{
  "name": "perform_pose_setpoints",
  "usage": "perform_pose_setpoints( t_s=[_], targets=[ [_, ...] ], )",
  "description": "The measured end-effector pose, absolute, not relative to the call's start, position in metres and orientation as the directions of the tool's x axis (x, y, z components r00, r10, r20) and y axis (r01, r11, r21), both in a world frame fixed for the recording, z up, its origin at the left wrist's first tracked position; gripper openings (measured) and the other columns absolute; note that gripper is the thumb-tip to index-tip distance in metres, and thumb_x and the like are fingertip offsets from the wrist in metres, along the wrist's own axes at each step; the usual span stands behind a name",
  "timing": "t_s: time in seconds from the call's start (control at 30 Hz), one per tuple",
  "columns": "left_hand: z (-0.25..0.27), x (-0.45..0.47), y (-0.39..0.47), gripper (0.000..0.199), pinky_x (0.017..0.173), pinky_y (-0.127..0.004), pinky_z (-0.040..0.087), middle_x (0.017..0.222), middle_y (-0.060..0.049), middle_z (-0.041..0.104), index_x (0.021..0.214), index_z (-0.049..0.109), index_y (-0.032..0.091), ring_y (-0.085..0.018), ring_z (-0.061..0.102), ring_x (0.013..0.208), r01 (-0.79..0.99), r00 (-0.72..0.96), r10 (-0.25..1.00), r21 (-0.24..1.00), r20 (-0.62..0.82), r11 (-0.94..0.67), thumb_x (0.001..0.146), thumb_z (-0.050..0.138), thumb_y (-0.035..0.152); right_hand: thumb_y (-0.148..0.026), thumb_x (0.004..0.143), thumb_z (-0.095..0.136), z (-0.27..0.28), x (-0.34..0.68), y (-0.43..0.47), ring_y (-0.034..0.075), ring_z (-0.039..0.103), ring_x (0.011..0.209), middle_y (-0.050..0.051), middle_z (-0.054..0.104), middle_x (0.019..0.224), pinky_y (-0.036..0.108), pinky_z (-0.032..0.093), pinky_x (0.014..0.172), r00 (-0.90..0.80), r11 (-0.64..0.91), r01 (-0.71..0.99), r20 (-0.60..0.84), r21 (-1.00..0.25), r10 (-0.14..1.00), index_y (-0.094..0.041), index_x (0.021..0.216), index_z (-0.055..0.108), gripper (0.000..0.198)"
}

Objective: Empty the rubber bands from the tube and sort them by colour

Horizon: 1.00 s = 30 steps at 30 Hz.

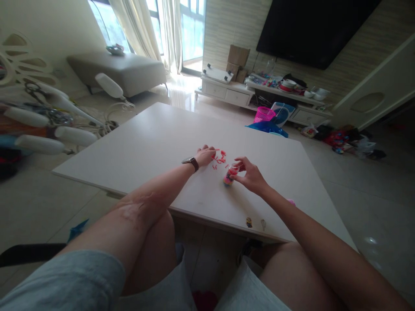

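On the white table (155, 142), my left hand (205, 156) is palm down with its fingers bent together around a small red piece. A dark-strapped watch circles that wrist. Several more small, thin red pieces (222, 159) lie scattered beside the fingertips; some look like loops or clips. My right hand (252, 176) grips a small clear jar (228, 176), thumb on the near side and fingers at the rim. Red pieces fill the jar's upper part, with pink, dark and other colours lower down. It stands slightly tilted on the table, its top uncovered.
Near the front edge lie a small yellow minion figure (248, 222) and a small pale item (263, 224). A pink object (291, 202) is partly hidden by my right forearm. Beyond the table stand a pink basket (264, 114) and a TV cabinet (238, 96); a lamp (74, 134) is at left.
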<state>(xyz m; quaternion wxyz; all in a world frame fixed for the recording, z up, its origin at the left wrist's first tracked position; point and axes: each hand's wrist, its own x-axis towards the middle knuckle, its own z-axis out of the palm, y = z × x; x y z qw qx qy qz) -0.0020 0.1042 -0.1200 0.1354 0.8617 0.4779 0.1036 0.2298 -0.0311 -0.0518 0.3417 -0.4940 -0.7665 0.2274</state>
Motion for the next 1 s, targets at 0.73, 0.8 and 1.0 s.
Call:
perform_pose_setpoints(
  t_s=[0.73, 0.8, 1.0],
  targets=[
    [-0.116, 0.035, 0.105, 0.043, 0.104, -0.035, 0.047, 0.135, -0.010, 0.068, 0.128, 0.067, 0.020, -0.025, 0.061, 0.125, 0.677, 0.318, 0.945, 0.716, -0.075, -0.171, 0.089, 0.050, 0.023, -0.029, 0.074, 0.083, -0.050, 0.238, -0.036, 0.022, 0.070, 0.090, 0.005, 0.072, 0.100, 0.042, 0.062, 0.082, -0.307, 0.424, 0.591, 0.295, -0.686, 0.905, -0.025, 0.120, 0.057, 0.054],
    [-0.114, 0.042, 0.102, 0.033, 0.089, -0.032, 0.052, 0.110, -0.008, 0.076, 0.112, 0.073, 0.018, -0.022, 0.068, 0.101, 0.622, 0.328, 0.942, 0.766, -0.067, -0.162, 0.087, 0.051, 0.021, -0.029, 0.074, 0.083, -0.049, 0.239, -0.040, 0.022, 0.070, 0.090, 0.005, 0.072, 0.099, 0.042, 0.062, 0.082, -0.314, 0.428, 0.596, 0.294, -0.679, 0.903, -0.025, 0.121, 0.057, 0.053],
    [-0.113, 0.045, 0.107, 0.035, 0.100, -0.032, 0.050, 0.118, -0.010, 0.074, 0.110, 0.073, 0.017, -0.021, 0.066, 0.110, 0.656, 0.247, 0.964, 0.716, 0.095, -0.238, 0.087, 0.046, 0.014, -0.031, 0.076, 0.082, -0.048, 0.247, -0.047, 0.022, 0.071, 0.089, 0.005, 0.071, 0.097, 0.042, 0.061, 0.083, -0.328, 0.432, 0.590, 0.287, -0.682, 0.900, -0.025, 0.122, 0.057, 0.053]
  ],
)
